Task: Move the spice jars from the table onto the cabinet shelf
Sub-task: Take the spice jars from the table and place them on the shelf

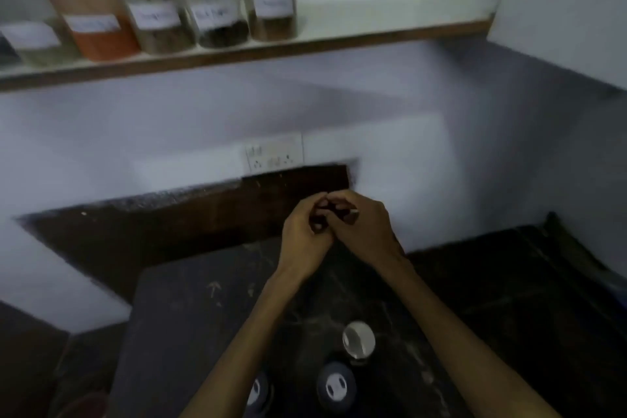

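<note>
Our left hand (305, 234) and right hand (363, 227) together above table (190, 322), fingers curled, touching; whether we pinch anything, cannot tell. Five labelled jars (217, 0) lined on shelf (339, 41). Three jars (358, 339) on table below our forearms. Socket plate (274, 153) on wall.

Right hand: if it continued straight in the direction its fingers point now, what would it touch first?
The right hand points leftward and already meets the left hand, fingers together, so that comes first. Beyond it lies only the dark backsplash, though depth is unclear.
</note>
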